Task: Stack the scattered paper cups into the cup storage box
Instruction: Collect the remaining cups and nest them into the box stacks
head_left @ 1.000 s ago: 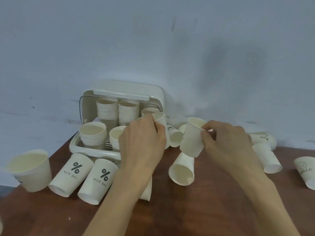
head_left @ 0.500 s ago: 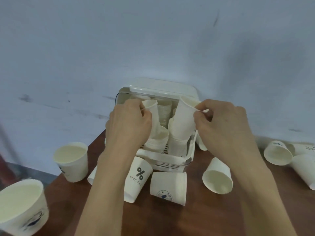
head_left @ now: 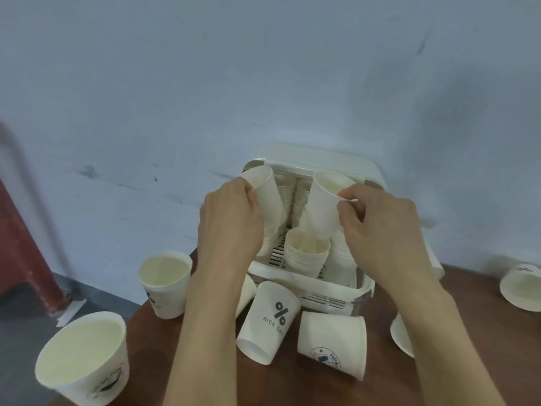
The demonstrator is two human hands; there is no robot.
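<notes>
The desk (head_left: 292, 385) carries the box (head_left: 310, 291) against the wall (head_left: 263, 68), its lid (head_left: 330, 159) swung back behind both grips. Inside, directly below and between the two grips, stands a stack (head_left: 307, 253) of nested cups, mouth up; more stacks stand behind it, partly hidden.

The left hand (head_left: 231, 221) holds a cup (head_left: 266, 189) with its fingers curled round the wall, mouth tilted up and away. The right hand (head_left: 383, 227) pinches a second cup (head_left: 325, 206) near its rim, long axis leaning left, base pointing down at the stack. That base hangs just above the stack's open mouth, so the right grip looks nearer to seating its cup; the move seems to turn on bringing the axis upright over the mouth. The left cup sits close beside it and could get in the way.

Nearer than the grips, loose cups lie on their sides: a "NICE DAY" cup (head_left: 269, 320) and a logo cup (head_left: 333, 344). Left of the left grip, two upright cups (head_left: 165, 284) (head_left: 82, 358). Right of the right grip, one more cup (head_left: 522, 288) on its side.
</notes>
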